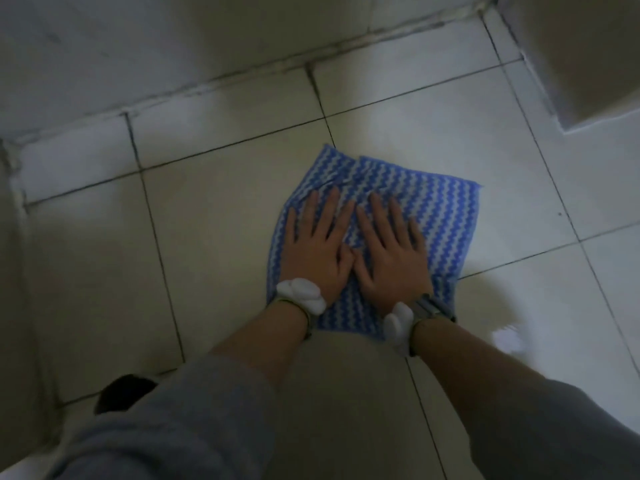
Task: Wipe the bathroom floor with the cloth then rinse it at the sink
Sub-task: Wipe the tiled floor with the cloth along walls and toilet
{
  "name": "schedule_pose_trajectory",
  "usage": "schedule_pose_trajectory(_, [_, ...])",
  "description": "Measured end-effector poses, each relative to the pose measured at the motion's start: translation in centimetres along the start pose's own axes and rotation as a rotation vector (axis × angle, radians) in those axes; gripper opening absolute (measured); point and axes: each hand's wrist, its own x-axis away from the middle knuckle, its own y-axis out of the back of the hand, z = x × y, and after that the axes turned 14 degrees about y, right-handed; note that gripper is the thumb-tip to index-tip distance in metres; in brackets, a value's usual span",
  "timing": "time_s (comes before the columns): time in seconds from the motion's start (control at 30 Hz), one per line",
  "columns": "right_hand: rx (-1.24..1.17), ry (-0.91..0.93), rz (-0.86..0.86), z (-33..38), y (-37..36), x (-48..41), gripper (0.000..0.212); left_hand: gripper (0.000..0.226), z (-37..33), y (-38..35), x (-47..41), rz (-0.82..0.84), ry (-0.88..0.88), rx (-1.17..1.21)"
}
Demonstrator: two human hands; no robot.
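Lying flat on the tiled floor [214, 237], the blue-and-white striped cloth [429, 216] is pressed by both hands, left hand [317, 252] beside right hand [389, 256], thumbs touching, fingers [313, 216] straight and spread. The wall [156, 46] is beyond.

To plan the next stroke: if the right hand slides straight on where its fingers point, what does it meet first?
The right hand crosses only bare floor tiles beyond the cloth; the first obstacle is probably the wall ahead.

One cloth [443, 216], two hands [317, 251] [393, 254], two wristbands [300, 295] [399, 323].
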Motion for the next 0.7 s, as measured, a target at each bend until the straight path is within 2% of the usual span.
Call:
schedule_pose_trajectory(0.5, [-0.003,-0.040,-0.056,0.0,0.0,-0.4,0.055,0.068,-1.4,0.9,-2.4,0.065,0.004,-0.031])
schedule_pose_trajectory(0.7, [0.029,-0.146,-0.019,-0.6,0.6,-1.3,0.056,0.076,-3.2,0.5,-4.4,0.098,-0.031,-0.112])
